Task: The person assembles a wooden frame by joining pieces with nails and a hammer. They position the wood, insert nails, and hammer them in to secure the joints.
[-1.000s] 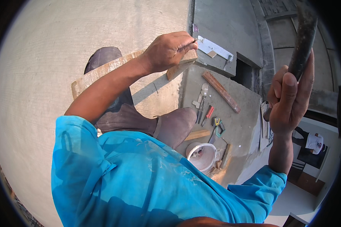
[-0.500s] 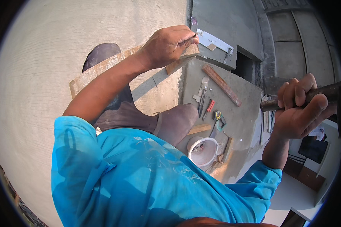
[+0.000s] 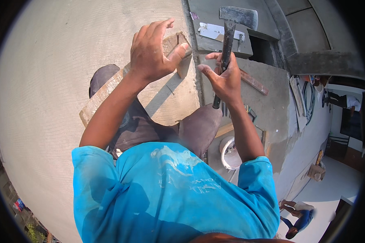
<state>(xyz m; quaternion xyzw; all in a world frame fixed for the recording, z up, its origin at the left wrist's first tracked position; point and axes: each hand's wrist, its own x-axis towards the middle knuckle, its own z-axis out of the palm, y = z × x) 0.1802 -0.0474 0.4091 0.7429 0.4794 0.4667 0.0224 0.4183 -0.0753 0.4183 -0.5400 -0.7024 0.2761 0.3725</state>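
Nail (image 3: 177, 39), standing in the right-hand end of a wooden plank (image 3: 104, 96); left hand (image 3: 151, 52) beside it, fingers spread and empty, contact with the plank not discernible; right hand (image 3: 226, 80), fingers closed round the black handle of a hatchet (image 3: 228, 38), head uppermost; beyond, a reddish wooden bar (image 3: 254, 82); nearer the body, a white bucket (image 3: 230, 163).

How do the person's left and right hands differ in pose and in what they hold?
The left hand holds no tool and has its fingers spread, while the right hand is around the dark handle of an axe-headed tool.
The left hand is close to a nail standing in the wooden beam; the right hand is farther from that nail.
Both hands are bare and raised in front of the person.
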